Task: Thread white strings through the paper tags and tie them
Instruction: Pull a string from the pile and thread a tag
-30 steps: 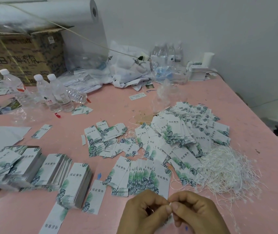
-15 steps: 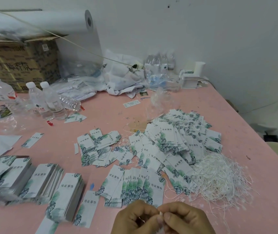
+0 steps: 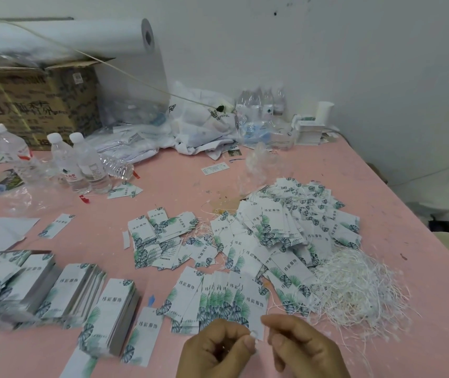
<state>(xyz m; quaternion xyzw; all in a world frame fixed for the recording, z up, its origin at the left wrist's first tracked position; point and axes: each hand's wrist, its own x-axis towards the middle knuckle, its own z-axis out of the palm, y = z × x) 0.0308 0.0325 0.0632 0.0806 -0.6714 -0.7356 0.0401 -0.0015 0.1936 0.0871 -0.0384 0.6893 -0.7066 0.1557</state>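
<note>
Pink table (image 3: 381,214) under me, my left hand (image 3: 212,350) pinching a tag (image 3: 256,309) corner, right hand (image 3: 302,347) curled, grip unclear, strings (image 3: 354,290) heaped just right.

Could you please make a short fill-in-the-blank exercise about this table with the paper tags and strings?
1. The table has a ____ surface.
2. The loose white strings lie to the ____ of the big tag pile.
3. The water bottles have ____ caps.
4. The left hand and right hand work at the ____ edge of the view.

Missing words: pink; right; white; bottom
</note>
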